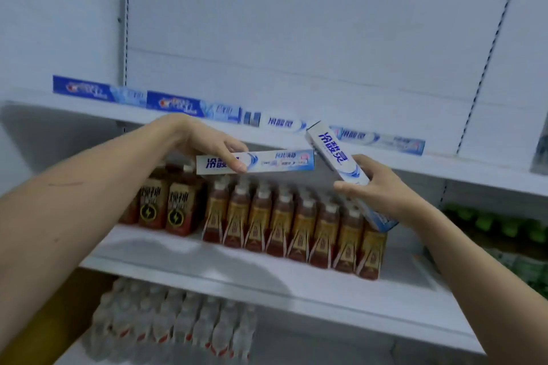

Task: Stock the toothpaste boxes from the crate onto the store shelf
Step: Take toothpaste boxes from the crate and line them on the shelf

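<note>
The left hand (207, 142) pinches a long white-and-blue cardboard toothpaste box (255, 161) between thumb and fingertips, holding it level just below the front lip of the white metal upper shelf (462, 167). The right hand (382, 187) grips a second white-and-blue toothpaste box (338, 157), fingers curled round its middle, with the box tilted steeply so its upper end points toward the shelf edge. The two boxes nearly meet at their near ends, though I cannot tell whether they touch.

On the upper shelf a row of boxes already lies lengthwise against the back: two dark blue toothpaste boxes (130, 95) at the left, then white-and-blue ones (281, 123) like those in hand. The crate is out of view.

To do this step well, each box probably wants lifting clear of the lip first, then levelling, printed face outward, and sliding in front of or next to the matching row. The tilted box needs turning flat before it goes down, or its corner may knock the neighbours askew.

Below stand brown drink bottles (296, 222) in tight ranks, with clear water bottles (178, 323) on the lowest level.
</note>
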